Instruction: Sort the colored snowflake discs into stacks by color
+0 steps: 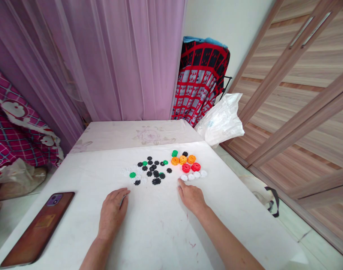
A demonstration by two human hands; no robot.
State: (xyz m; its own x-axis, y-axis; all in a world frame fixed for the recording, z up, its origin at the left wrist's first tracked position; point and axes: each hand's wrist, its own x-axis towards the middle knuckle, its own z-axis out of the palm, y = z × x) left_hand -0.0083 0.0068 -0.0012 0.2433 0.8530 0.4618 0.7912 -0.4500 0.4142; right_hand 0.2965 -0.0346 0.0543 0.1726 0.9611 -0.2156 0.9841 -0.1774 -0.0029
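Note:
My left hand (113,208) rests on the white tablecloth, its fingers lightly bent and a ring on one of them. It lies in front of a scattered pile of notched plastic discs, with nothing visible in it. At the near edge of the sorted discs is my right hand (191,195), index finger extended beside the leftmost white disc stack (184,178). Black discs (156,181), green discs (132,175) and white discs (128,171) lie mixed in the loose pile. Behind the white row stand red stacks (186,168), orange stacks (183,160), a green stack (174,153) and a black stack (185,154).
A phone in a brown case (38,228) lies on the table's left side. A white plastic bag (223,120) stands at the far right corner. Purple curtains (132,60) hang behind the table; a wooden wardrobe (295,101) stands to the right.

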